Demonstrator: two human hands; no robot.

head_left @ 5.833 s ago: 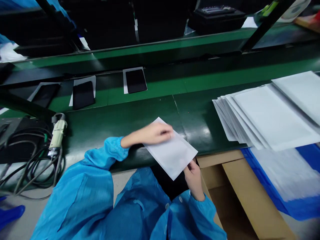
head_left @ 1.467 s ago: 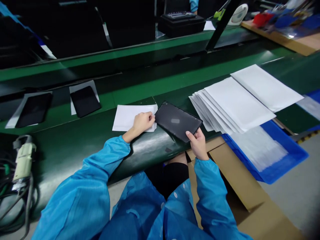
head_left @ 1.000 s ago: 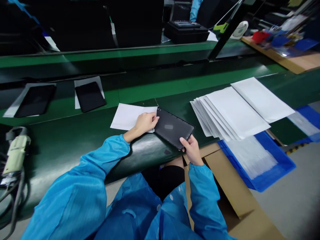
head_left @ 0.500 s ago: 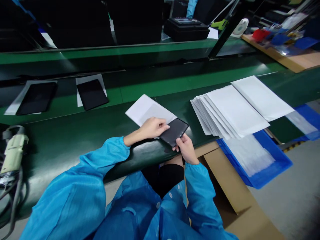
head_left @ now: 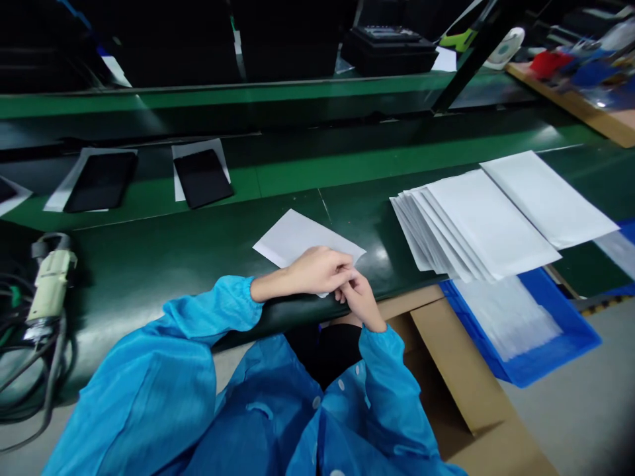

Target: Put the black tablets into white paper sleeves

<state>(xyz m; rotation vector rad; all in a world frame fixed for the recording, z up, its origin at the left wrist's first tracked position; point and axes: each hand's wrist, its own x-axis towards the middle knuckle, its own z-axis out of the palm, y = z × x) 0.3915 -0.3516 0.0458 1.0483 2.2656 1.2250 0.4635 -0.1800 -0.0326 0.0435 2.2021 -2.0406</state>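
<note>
A white paper sleeve (head_left: 297, 239) lies on the dark green bench in front of me, its near right part covered by my hands. Over its near side, my left hand (head_left: 322, 270) is closed, with fingertips meeting those of my right hand (head_left: 363, 303). The right hand is closed too, at the sleeve's right end by the bench edge. What the fingertips pinch is hidden. No black tablet shows between the hands. Further back left, one black tablet (head_left: 202, 178) and another black tablet (head_left: 102, 182) each rest on white sleeves.
A fanned stack of white sleeves (head_left: 491, 221) lies to the right. Below it are a blue bin (head_left: 578, 340) with clear-white sheets and an open cardboard box (head_left: 446, 357). A cream connector with cables (head_left: 49, 284) is at the left. A black case (head_left: 387, 56) stands at the back.
The black tablet between my hands has gone out of sight. My hands have come together, the left moving right, at the sleeve's end. The whole view has shifted slightly.
</note>
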